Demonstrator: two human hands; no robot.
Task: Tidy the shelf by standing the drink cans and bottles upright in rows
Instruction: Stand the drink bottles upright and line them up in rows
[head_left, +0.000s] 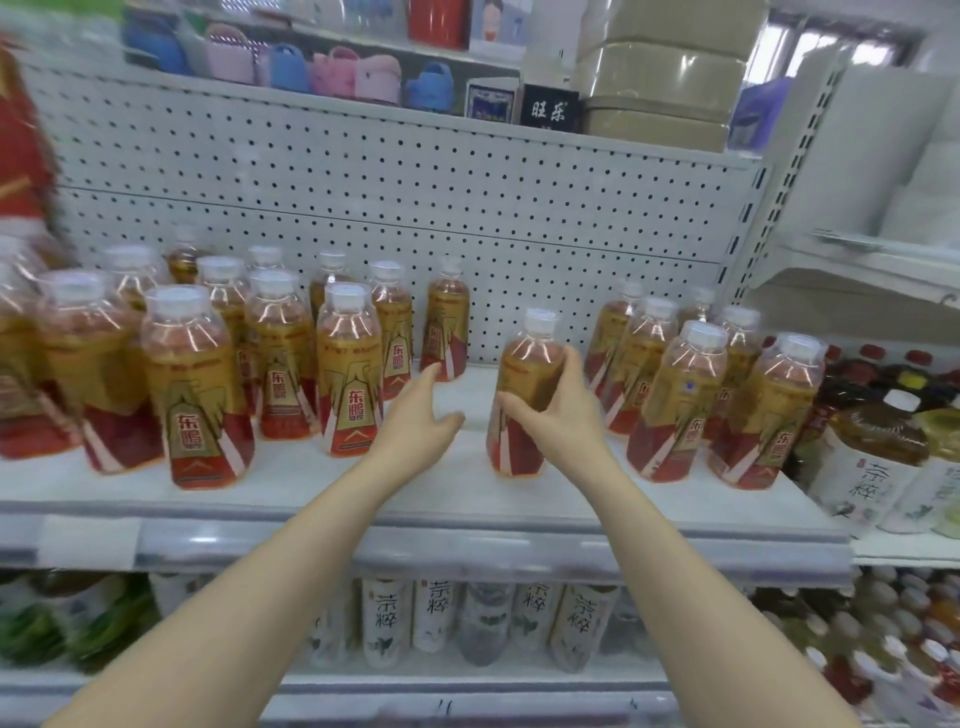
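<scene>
Right hand (560, 422) fingers grip one upright bottle (527, 364); left hand (411, 422) fingers spread open; shelved bottles (197, 384) crowd both sides.

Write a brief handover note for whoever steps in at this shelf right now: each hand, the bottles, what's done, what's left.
Left hand: open, fingers straight, stretched over the gap mid-shelf, holding nothing.
Right hand: grips an amber plastic white-capped drink bottle, roughly upright in that gap.
Done: the left group of matching bottles and the right group stand upright; a lone bottle stands at the back.
Left: set the held bottle into a row, then probably close the gap on the white shelf.
</scene>
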